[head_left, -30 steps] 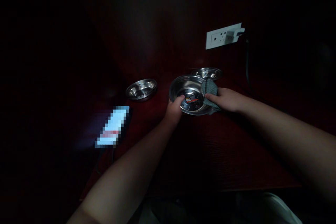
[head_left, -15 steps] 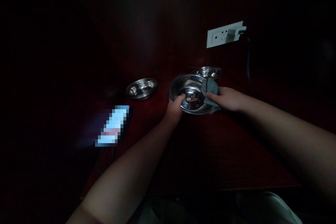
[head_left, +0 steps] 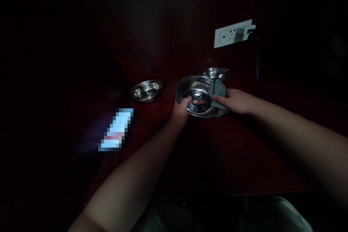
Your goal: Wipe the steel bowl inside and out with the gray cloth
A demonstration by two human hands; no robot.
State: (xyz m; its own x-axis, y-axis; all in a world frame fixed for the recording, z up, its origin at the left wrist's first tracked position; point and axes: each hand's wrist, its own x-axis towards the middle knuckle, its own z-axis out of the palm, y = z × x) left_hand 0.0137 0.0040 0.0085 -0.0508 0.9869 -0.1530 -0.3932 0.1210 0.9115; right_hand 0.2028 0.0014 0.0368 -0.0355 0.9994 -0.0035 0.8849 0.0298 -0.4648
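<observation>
A shiny metal bowl (head_left: 194,85) with a dark label on its bottom is held up over the table, its inside tilted toward me. My left hand (head_left: 181,111) grips its near left rim, thumb inside and fingers hidden beneath. At the right rim, my right hand (head_left: 236,100) is closed on a grey-green cloth (head_left: 218,92), which is folded over the bowl's edge. Its thumb presses the cloth on the inner side; the other fingers are mostly hidden behind.
Another metal bowl (head_left: 146,90), seemingly stacked, stands to the left. Behind the held bowl sits a further metal bowl (head_left: 217,73). A lit phone (head_left: 116,129) lies at the left of the dark red table (head_left: 217,166). A wall socket (head_left: 231,34) with a plug and cable is at the back right.
Hands, bowl and cloth keep nearly the same pose. The whole view has shifted very slightly.
</observation>
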